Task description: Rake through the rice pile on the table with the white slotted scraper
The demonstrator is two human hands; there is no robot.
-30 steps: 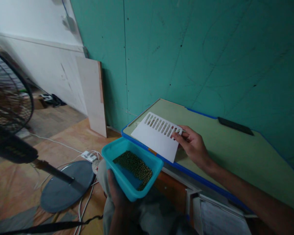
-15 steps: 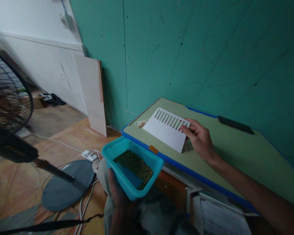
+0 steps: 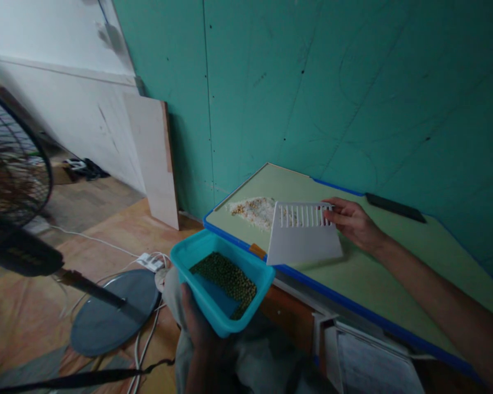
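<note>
A turquoise plastic tub (image 3: 205,306) is gripped along its near left side by my left hand (image 3: 198,323), above my lap. Green beans (image 3: 225,276) cover part of its bottom, with paler ones at the right end. My right hand (image 3: 353,221) pinches the upper right corner of a white slotted plastic sheet (image 3: 304,243), tilted over the front edge of the pale green table (image 3: 398,262). Left of the sheet, a pile of white grains mixed with yellowish bits (image 3: 254,212) lies on the tabletop; the sheet hides part of it.
A black bar (image 3: 395,208) lies at the table's back edge by the green wall (image 3: 353,82). A standing fan (image 3: 16,164) with a round base (image 3: 115,312) is on the left. Cables and a power strip (image 3: 150,261) lie on the floor. A board (image 3: 154,158) leans on the wall.
My right hand has moved right and toward me with the slotted sheet, now tilted differently. More of the grain pile shows. My left hand and the tub stay in place.
</note>
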